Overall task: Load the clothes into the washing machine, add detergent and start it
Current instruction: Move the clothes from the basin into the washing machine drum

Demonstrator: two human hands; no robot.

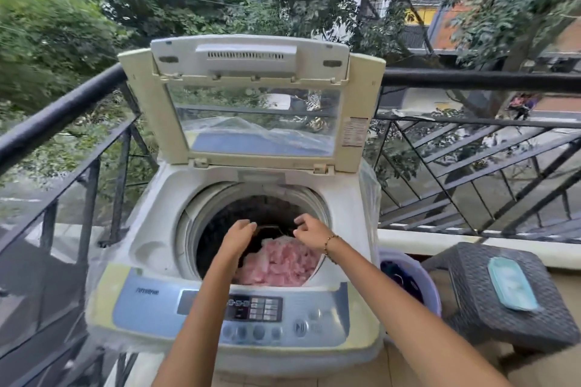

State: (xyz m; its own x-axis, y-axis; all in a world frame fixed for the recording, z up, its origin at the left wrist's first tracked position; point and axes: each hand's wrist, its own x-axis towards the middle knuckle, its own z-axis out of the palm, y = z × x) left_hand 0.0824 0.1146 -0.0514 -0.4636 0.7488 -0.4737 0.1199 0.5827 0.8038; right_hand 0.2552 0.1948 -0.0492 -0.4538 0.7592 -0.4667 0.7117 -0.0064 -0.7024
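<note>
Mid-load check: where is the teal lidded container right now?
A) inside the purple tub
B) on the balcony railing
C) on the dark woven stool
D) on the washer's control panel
C: the teal container lies flat on top of the dark woven stool, to the right of the washing machine.

the white top-loading washing machine [151, 229] is seen with lid [251, 56] raised; a pink garment [279, 264] is heaped near right in its drum [217, 223], possibly a dark garment [270, 227] held above.
</note>
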